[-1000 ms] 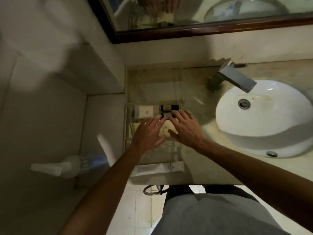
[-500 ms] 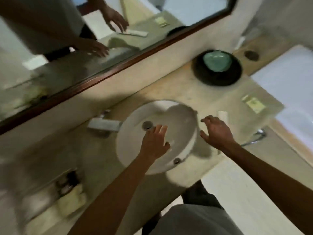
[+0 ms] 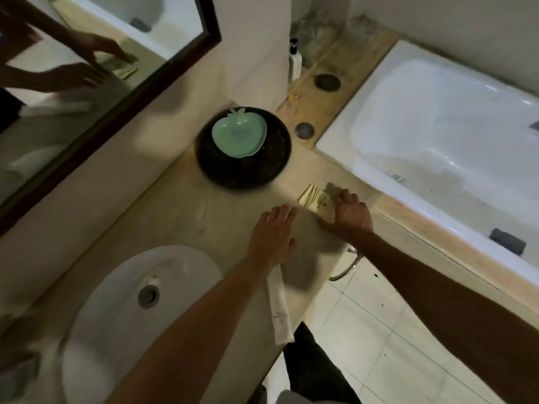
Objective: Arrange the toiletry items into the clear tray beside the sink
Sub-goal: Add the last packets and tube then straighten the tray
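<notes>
On the counter's right end lie small yellowish toiletry packets [image 3: 310, 196]. My right hand [image 3: 347, 214] rests on them with fingers bent over the packets, near the counter's far right edge. My left hand [image 3: 272, 234] lies flat, fingers straight, on the counter just left of the packets. Under my left wrist a long white sachet [image 3: 279, 310] lies along the counter's front edge. The clear tray is out of view, off to the left beyond the sink [image 3: 131, 310].
A black round dish [image 3: 277, 158] holding a green apple-shaped plate [image 3: 239, 135] stands further back. A bathtub [image 3: 437, 126] runs along the right. The mirror [image 3: 87, 68] hangs at upper left. A towel ring [image 3: 347, 269] hangs below the counter edge.
My view has swung from the tray on the left, across the sink, to the counter's right end. Both hands moved right; my right hand now lies on the packets.
</notes>
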`<action>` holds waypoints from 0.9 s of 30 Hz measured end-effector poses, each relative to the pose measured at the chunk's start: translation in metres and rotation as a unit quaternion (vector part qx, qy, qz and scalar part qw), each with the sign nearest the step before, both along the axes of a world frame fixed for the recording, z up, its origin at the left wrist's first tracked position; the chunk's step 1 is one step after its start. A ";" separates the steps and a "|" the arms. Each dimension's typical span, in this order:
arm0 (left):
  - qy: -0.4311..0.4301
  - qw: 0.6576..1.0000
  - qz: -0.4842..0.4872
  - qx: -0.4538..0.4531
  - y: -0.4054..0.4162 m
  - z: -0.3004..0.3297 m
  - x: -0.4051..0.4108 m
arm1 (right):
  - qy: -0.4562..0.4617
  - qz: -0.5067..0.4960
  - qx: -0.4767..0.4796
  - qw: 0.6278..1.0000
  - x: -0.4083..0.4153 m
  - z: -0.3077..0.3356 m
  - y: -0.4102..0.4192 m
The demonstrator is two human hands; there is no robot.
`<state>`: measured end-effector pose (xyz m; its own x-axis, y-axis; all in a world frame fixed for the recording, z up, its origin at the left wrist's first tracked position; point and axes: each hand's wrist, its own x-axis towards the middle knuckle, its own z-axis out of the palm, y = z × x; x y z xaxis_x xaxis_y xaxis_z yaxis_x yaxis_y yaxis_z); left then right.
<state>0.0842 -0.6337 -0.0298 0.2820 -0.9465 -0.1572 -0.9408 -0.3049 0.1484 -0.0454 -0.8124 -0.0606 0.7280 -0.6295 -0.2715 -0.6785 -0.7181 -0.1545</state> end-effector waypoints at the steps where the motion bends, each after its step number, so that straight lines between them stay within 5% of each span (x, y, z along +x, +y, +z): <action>1: 0.000 1.000 0.002 0.005 -0.006 -0.005 0.003 | -0.018 0.035 0.014 0.999 0.006 -0.008 0.005; 5: 0.007 0.999 -0.024 0.037 -0.022 -0.026 0.023 | -0.032 0.147 0.026 0.988 0.022 -0.022 0.027; 11: 0.080 0.994 -0.048 0.063 -0.038 -0.036 0.044 | -0.118 0.066 0.014 0.991 0.000 -0.009 0.054; 17: 0.058 0.995 0.009 0.087 -0.029 -0.037 0.068 | -0.104 0.226 0.047 0.967 -0.033 -0.013 0.135; 23: 0.014 0.990 0.097 0.103 0.020 -0.038 0.098 | -0.131 0.505 0.030 0.853 -0.016 -0.038 0.140; 27: -0.003 0.984 0.143 0.104 0.069 -0.030 0.103 | -0.114 0.452 -0.006 0.884 0.009 -0.033 0.120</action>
<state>0.1873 -0.5650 -0.0603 0.5336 -0.7757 -0.3371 -0.8129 -0.5803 0.0485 -0.0363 -0.6920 -0.0936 0.9702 0.2372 -0.0493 0.2229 -0.9538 -0.2017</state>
